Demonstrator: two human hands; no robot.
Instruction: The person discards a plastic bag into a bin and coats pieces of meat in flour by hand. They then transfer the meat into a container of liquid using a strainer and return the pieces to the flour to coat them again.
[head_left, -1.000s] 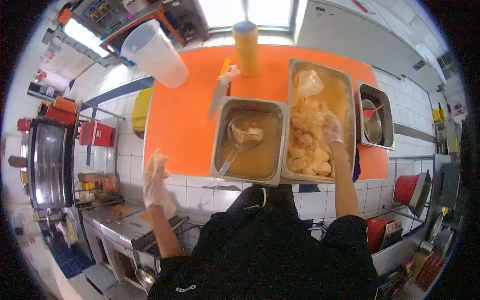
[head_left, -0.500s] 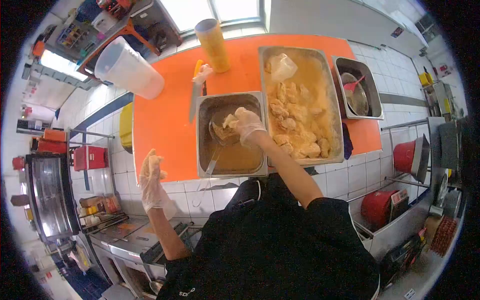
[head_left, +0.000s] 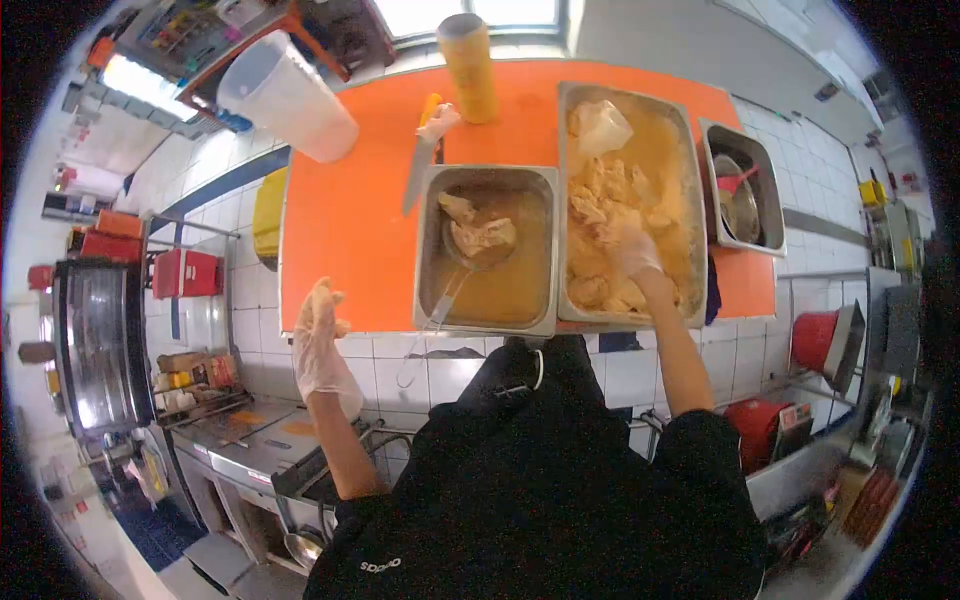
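Note:
My right hand (head_left: 630,245), in a clear plastic glove, is down among flour-coated chicken pieces (head_left: 590,290) in the large steel pan (head_left: 695,200). Its fingers blend into the coating, so their grip is hidden. My left hand (head_left: 322,335), gloved too, hovers off the table's front left edge. Its fingers are loosely bent and apart, with nothing in them. Between my hands stands a smaller steel pan (head_left: 548,250) of brownish liquid. Chicken pieces (head_left: 483,236) lie in it over a wire strainer (head_left: 447,292), whose long handle leans over the front rim.
On the orange table (head_left: 345,240) are a knife (head_left: 420,170), a yellow cylinder (head_left: 467,70) and a translucent bucket (head_left: 290,100). A plastic bag (head_left: 603,127) lies in the flour. Rightmost sits another steel pan (head_left: 770,200) holding a bowl and a red-handled utensil.
My right hand has moved from the liquid pan to the flour pan. The chicken it was holding now lies in the liquid. My left hand stays beside the table. The view has shifted slightly.

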